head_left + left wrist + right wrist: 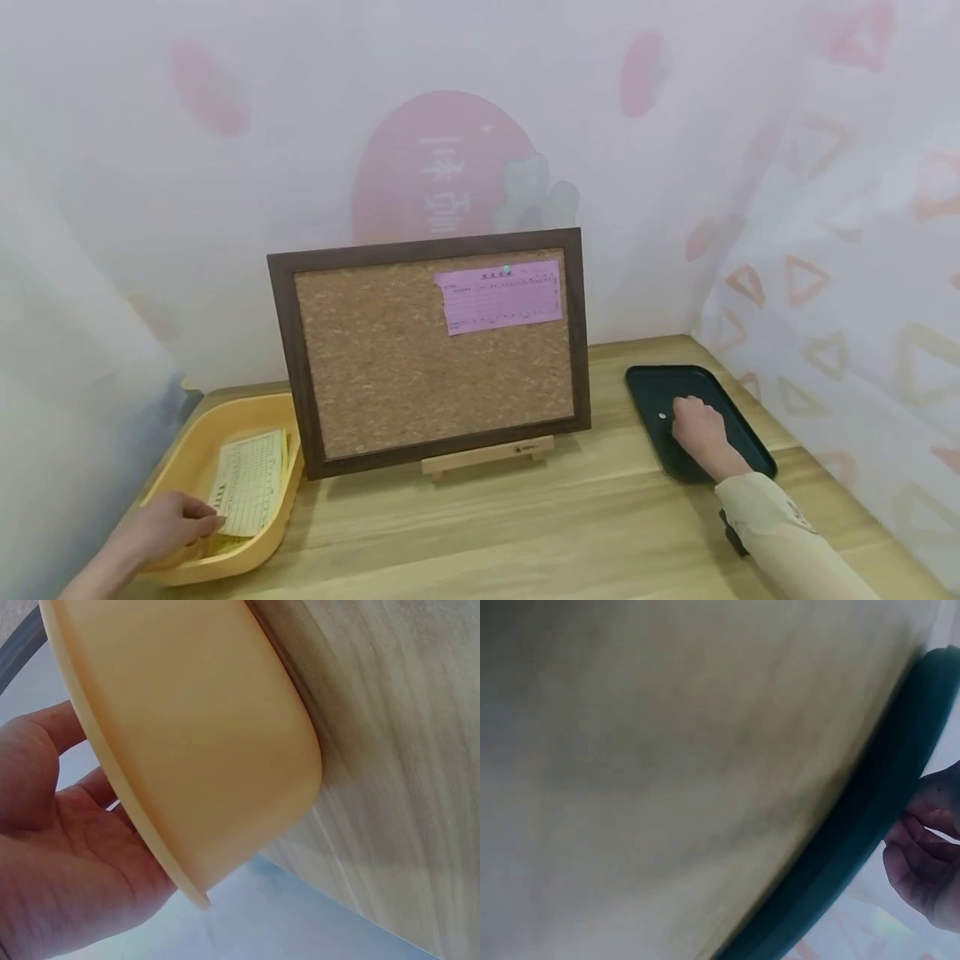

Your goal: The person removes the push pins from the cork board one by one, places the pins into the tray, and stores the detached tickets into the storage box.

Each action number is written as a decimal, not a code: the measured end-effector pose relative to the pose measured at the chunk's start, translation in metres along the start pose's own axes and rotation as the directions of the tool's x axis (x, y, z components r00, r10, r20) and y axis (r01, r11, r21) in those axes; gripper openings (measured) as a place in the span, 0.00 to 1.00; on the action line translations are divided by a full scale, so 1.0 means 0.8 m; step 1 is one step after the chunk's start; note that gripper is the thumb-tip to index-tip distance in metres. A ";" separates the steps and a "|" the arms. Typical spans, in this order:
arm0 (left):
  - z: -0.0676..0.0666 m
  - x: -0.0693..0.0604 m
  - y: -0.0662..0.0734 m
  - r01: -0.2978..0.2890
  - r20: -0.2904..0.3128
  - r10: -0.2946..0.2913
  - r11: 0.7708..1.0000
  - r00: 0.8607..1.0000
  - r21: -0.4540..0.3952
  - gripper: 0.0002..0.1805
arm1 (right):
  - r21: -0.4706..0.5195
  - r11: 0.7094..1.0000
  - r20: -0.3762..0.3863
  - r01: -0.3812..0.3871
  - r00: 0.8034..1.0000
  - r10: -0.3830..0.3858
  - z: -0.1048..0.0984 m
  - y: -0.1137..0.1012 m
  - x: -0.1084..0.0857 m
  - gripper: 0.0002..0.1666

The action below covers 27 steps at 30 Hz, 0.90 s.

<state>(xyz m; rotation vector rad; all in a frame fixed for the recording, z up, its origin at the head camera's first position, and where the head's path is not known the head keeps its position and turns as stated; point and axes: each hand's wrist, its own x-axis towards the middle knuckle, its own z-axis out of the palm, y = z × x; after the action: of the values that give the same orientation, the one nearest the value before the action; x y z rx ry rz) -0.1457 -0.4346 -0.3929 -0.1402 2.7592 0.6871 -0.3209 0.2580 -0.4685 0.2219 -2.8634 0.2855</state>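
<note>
In the head view my left hand [167,527] is at the near left side of a yellow plastic basin [197,433]. Its thumb and fingertips pinch the lower left corner of a pale yellow printed form [247,479], which lies on other yellow sheets. The basin's wall [195,742] hides those fingertips in the left wrist view. My right hand [701,433] is over a dark green tray [697,379], fingers bent down towards its surface. A small white round piece [662,416] lies just left of it. Whatever is between the right fingertips is hidden, also behind the tray rim [840,832].
Between the hands a framed cork board [435,383] leans on a small wooden stand [487,457]. A pink printed form [502,298] hangs at its upper right under a pale green pushpin [507,269]. White patterned curtains [300,125] enclose the wooden table [465,533].
</note>
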 end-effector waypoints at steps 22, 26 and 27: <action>0.005 -0.001 -0.003 0.016 -0.023 -0.018 0.996 1.000 -0.089 0.18 | -0.027 0.999 0.042 0.046 0.998 -0.045 0.007 -0.003 0.003 0.05; 0.004 -0.002 -0.001 0.016 -0.035 -0.020 0.995 0.999 -0.094 0.18 | -0.015 0.999 0.046 0.030 0.999 -0.029 0.002 -0.003 0.001 0.05; 0.004 -0.002 -0.001 0.023 -0.037 -0.027 0.995 0.999 -0.093 0.17 | -0.010 1.000 0.048 0.020 0.999 -0.020 0.000 -0.003 0.001 0.05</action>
<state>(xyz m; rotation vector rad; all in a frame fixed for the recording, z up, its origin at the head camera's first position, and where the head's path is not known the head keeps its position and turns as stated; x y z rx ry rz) -0.1430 -0.4338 -0.3951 -0.2090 2.7579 0.8136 -0.3210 0.2553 -0.4676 0.2584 -2.9078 0.2642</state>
